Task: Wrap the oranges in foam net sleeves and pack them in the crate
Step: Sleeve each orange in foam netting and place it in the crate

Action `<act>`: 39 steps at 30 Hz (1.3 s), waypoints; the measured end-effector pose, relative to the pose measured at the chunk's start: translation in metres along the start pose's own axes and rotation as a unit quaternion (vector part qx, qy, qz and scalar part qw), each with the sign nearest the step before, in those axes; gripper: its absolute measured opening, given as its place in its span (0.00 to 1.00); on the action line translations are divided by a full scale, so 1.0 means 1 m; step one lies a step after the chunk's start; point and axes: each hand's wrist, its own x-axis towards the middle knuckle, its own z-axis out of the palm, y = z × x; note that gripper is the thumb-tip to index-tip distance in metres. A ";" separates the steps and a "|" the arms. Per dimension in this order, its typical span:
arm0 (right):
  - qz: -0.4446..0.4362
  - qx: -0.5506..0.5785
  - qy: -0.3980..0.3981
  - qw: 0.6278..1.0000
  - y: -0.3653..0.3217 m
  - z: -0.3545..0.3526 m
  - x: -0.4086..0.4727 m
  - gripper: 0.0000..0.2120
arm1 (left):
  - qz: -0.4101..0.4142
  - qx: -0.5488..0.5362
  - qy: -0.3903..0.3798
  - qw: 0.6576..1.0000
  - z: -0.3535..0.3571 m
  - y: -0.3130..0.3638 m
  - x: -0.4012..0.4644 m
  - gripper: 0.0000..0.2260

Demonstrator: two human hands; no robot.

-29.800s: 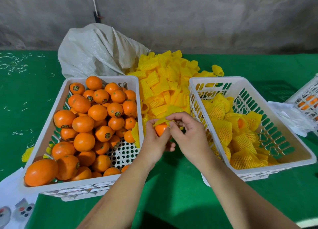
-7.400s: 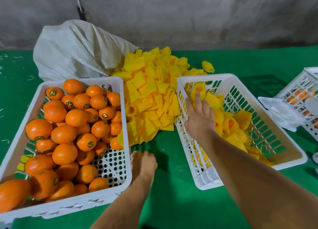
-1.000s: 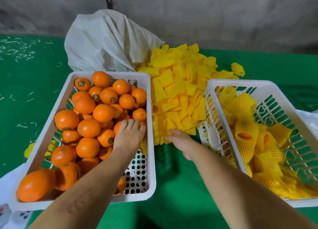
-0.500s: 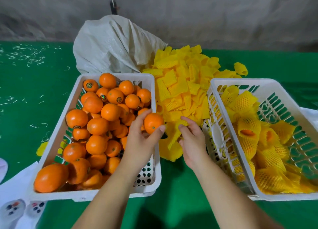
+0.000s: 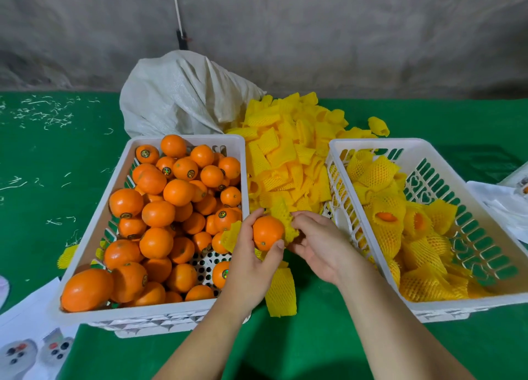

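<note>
- L crate (image 5: 85, 237): full of bare oranges. R crate (image 5: 371, 145): wrapped ones, approx half full.
- Sleeve pile (image 5: 285, 157) btwn crates, white sack (image 5: 177, 94) behind.
- L hand (image 5: 251, 262) curled round one orange (image 5: 267, 232), held over the gap btwn crates.
- R hand (image 5: 317, 245) pinches foam sleeve (image 5: 284, 214), touching orange's R/far side.
- Sleeve long axis approx upright, tilted; mouth not visible. Next, prob: open mouth, orange goes in from L.

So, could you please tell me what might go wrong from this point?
The left hand holds the orange above the green table, between the crates; a slip might send it rolling. The foam sleeve pinched by the right hand looks flattened and could tear if forced.
</note>
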 end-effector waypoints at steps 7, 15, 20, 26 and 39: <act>0.030 0.004 -0.063 0.998 -0.006 0.002 -0.013 0.19 | -0.007 -0.029 0.002 1.000 -0.006 0.003 0.003 0.33; 0.001 0.048 -0.094 0.994 0.006 0.001 -0.012 0.17 | -0.006 -0.047 0.032 0.998 -0.007 0.005 0.003 0.18; -0.098 -0.271 -0.046 0.957 -0.004 0.003 -0.009 0.16 | -0.016 -0.054 0.035 0.998 -0.007 0.010 0.001 0.20; -0.179 -0.290 0.050 0.939 0.004 0.005 -0.003 0.02 | -0.035 -0.105 0.036 0.993 -0.009 0.014 0.000 0.26; -0.286 -0.299 0.113 0.903 0.014 -0.003 0.002 0.11 | -0.105 -0.124 -0.046 0.986 -0.015 0.019 0.016 0.25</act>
